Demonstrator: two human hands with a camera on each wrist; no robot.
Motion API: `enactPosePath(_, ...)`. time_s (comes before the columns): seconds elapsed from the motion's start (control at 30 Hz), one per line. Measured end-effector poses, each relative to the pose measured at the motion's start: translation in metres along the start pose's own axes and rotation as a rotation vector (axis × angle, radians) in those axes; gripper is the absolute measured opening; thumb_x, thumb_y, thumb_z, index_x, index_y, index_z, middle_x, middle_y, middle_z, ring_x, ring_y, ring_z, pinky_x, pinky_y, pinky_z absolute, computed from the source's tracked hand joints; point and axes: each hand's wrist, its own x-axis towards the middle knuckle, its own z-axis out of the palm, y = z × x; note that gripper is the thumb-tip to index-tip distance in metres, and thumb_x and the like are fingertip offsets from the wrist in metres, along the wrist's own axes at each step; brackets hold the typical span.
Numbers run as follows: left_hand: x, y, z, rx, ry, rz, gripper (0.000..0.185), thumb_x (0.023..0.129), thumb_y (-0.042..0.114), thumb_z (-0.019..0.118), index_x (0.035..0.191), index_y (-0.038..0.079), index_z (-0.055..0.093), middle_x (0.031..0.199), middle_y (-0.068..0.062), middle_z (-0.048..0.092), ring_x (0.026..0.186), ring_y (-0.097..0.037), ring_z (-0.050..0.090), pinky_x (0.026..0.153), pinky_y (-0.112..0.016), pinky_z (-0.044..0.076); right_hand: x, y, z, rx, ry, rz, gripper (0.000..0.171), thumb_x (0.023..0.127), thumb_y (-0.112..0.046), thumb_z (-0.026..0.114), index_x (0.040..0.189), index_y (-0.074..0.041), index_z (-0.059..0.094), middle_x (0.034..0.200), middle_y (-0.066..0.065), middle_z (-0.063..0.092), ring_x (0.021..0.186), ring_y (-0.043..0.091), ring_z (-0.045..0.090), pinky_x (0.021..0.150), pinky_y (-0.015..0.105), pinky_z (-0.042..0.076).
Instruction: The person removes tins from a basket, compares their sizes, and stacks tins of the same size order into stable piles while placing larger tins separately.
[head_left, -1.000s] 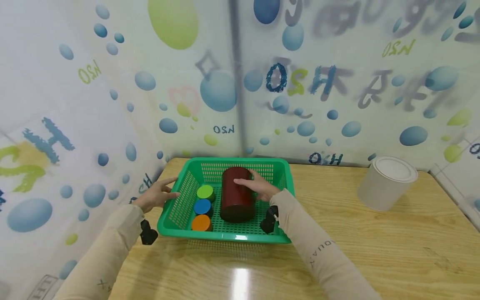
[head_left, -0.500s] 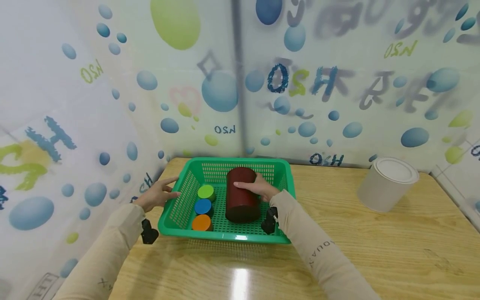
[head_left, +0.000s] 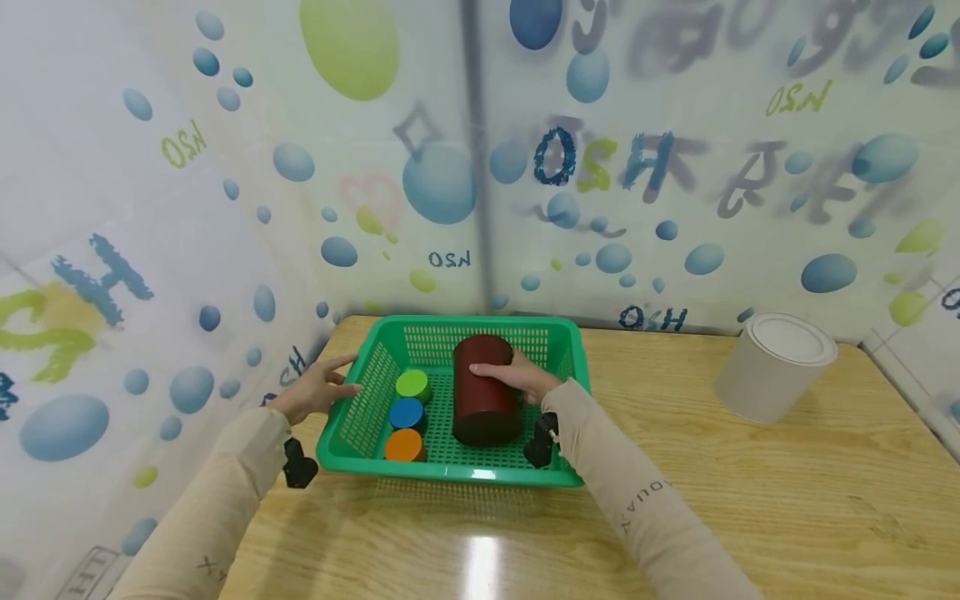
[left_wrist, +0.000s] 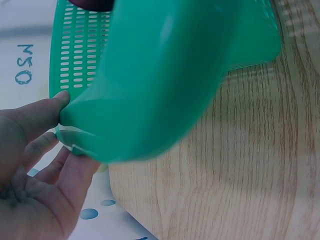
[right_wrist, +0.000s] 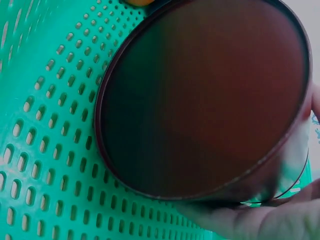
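Note:
A dark red cylindrical canister [head_left: 486,392] lies on its side in the green plastic basket [head_left: 450,473], its flat round end toward me. My right hand [head_left: 528,379] grips it from the right, thumb over the top and the other fingers round the far side, partly hidden. In the right wrist view the canister's end [right_wrist: 205,100] fills much of the picture above the basket's perforated floor. My left hand [head_left: 315,392] pinches the basket's left rim; the left wrist view has the thumb on one side of the rim [left_wrist: 115,135] and fingertips beneath.
Along the basket's left side stand a green-topped [head_left: 412,384], a blue-topped [head_left: 407,414] and an orange-topped round piece [head_left: 405,446]. A white lidded can [head_left: 776,367] stands at the table's right back. Patterned walls border the wooden table [head_left: 675,467] behind and at left.
The dark red canister has shifted slightly to the right within the basket, and my right hand's fingers now reach further round it. My left hand stays at the rim.

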Motion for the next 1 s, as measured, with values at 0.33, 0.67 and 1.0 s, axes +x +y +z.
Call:
enactPosePath(0.33,0.005,-0.003,-0.002,0.005,-0.005,-0.006,0.066,0.091,0.015,0.052,0.143,0.004,0.013,0.124,-0.037,0.032,0.100,-0.038,0.051,0.075,-0.048,0.047,-0.003,-0.006,-0.008,0.062,-0.037,0.000,0.077,0.075,-0.042,0.067,0.132,-0.008,0.029,0.117,0.014,0.048,0.101,0.031,0.049,0.075,0.046,0.046)
enactPosePath(0.67,0.003,0.000,-0.002,0.006,-0.008,0.000,0.066,0.091,0.015,0.051,0.143,0.004,0.012,0.125,-0.038,0.031,0.099,-0.039,0.051,0.076,-0.048,0.047,-0.022,-0.023,-0.031,0.151,-0.031,-0.016,0.090,0.076,-0.043,0.066,0.142,-0.016,0.012,0.127,0.015,0.040,0.109,0.035,0.044,0.078,0.048,0.045)
enactPosePath(1.0,0.002,-0.003,-0.001,-0.016,-0.004,0.008,0.066,0.091,0.013,0.051,0.142,0.003,0.012,0.122,-0.037,0.035,0.092,-0.032,0.056,0.073,-0.045,0.049,-0.054,-0.040,-0.060,0.258,-0.083,-0.097,0.077,0.084,-0.036,0.057,0.142,-0.019,0.009,0.132,0.017,0.033,0.112,0.040,0.042,0.080,0.052,0.044)
